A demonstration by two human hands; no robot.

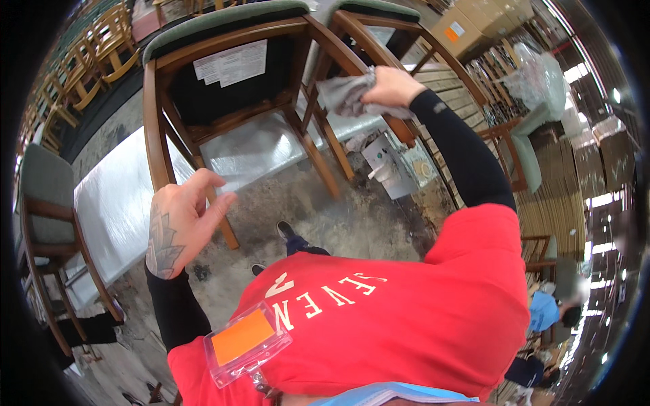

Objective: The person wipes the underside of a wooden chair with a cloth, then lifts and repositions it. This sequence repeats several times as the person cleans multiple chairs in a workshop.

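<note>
A brown wooden chair point(157, 122) with a grey-green padded edge is tipped so its dark underside and legs face me. White paper labels point(231, 63) are fixed to that underside. My right hand point(393, 88) grips a crumpled grey cloth point(347, 93) against a wooden leg at the chair's right; the cloth hides part of the wood. At the end of the left leg is my left hand point(186, 216), thumb and fingers apart and nothing between them. Whether its palm touches the leg, I cannot tell. A second tipped chair point(379, 15) stands close behind on the right.
Silvery wrapped surfaces point(254, 150) lie beneath the chairs. Another padded chair point(47, 196) stands at far left. Right of centre sits a white panel with small items point(393, 166). Cardboard boxes point(474, 27) and stacked cardboard point(555, 196) are on the right. A person in blue point(544, 311) is at lower right.
</note>
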